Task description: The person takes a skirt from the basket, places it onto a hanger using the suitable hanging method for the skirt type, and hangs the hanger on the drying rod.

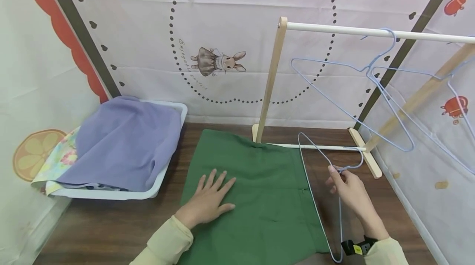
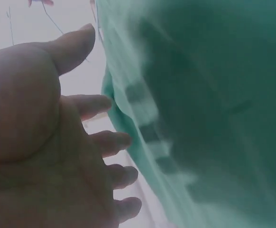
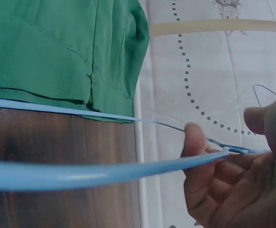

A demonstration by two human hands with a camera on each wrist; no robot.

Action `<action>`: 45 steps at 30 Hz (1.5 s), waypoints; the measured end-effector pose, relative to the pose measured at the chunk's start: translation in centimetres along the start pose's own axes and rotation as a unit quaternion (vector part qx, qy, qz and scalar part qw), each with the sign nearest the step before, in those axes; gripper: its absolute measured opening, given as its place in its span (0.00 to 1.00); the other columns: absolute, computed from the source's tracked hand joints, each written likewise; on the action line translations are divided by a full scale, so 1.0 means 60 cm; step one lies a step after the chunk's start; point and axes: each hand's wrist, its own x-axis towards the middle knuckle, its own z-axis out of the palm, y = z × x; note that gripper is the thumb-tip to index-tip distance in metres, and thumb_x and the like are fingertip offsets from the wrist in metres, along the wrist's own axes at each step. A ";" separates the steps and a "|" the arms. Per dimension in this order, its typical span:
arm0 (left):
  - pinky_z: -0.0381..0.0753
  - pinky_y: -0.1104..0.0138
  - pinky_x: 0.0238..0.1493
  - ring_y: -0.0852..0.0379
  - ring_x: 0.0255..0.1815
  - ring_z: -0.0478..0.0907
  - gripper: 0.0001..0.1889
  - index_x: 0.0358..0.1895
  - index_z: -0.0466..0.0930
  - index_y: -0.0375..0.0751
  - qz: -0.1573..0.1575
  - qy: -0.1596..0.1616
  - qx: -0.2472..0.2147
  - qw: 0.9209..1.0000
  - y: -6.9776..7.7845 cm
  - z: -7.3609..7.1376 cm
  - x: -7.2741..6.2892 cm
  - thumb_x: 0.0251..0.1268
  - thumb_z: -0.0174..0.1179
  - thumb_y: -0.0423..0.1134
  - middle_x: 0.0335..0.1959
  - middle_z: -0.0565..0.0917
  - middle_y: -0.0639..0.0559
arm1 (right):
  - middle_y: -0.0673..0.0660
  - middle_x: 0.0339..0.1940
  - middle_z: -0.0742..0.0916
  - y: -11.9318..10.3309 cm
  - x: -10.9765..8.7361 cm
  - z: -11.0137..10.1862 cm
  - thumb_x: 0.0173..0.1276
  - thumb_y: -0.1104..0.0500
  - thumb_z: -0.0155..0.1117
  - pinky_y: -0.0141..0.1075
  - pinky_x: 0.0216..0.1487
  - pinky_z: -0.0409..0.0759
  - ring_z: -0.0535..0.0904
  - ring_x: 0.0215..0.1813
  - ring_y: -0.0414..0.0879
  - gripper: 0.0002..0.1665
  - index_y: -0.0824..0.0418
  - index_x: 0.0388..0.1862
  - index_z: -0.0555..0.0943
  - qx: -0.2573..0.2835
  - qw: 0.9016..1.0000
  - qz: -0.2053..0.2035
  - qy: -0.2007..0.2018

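Observation:
A green garment (image 1: 256, 199) with seams lies spread flat on the brown table, its kind not plain. Over its left part my left hand (image 1: 208, 201) is spread with fingers straight. The left wrist view shows the palm and fingers (image 2: 124, 175) close to the green cloth with shadows on it; contact is unclear. At the garment's right edge my right hand (image 1: 349, 191) pinches a light blue wire hanger (image 1: 313, 199) at the neck, below its hook. In the right wrist view, thumb and fingers of the right hand (image 3: 237, 171) close round the hanger's wires (image 3: 105, 174).
A wooden rack with a white rail (image 1: 334, 30) stands behind on the right, light blue hangers (image 1: 371, 69) on it. At the left, a white basket (image 1: 152, 191) holds a purple cloth (image 1: 126, 145) and a floral cloth (image 1: 59, 155). Printed sheets (image 1: 222, 17) line the walls.

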 end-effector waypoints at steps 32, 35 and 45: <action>0.46 0.37 0.68 0.35 0.76 0.38 0.35 0.74 0.61 0.55 0.033 -0.080 -0.002 0.996 0.036 0.026 0.060 0.65 0.61 0.55 0.77 0.51 0.44 | 0.49 0.13 0.82 -0.004 -0.043 -0.015 0.81 0.49 0.43 0.34 0.19 0.67 0.75 0.17 0.43 0.31 0.59 0.22 0.83 -0.095 0.995 -0.008 -0.008; 0.46 0.36 0.68 0.35 0.76 0.38 0.35 0.74 0.61 0.55 0.034 -0.080 -0.003 0.996 0.036 0.027 0.061 0.65 0.61 0.55 0.77 0.51 0.44 | 0.49 0.14 0.82 -0.007 -0.041 -0.013 0.81 0.51 0.44 0.32 0.18 0.70 0.76 0.16 0.43 0.30 0.59 0.20 0.82 -0.089 0.996 -0.023 -0.015; 0.45 0.38 0.69 0.36 0.76 0.37 0.35 0.74 0.61 0.56 0.034 -0.083 -0.011 0.996 0.033 0.026 0.059 0.65 0.62 0.55 0.78 0.51 0.45 | 0.51 0.16 0.83 -0.010 -0.041 -0.008 0.80 0.53 0.47 0.34 0.17 0.78 0.79 0.16 0.48 0.28 0.62 0.22 0.83 -0.056 0.997 -0.015 -0.045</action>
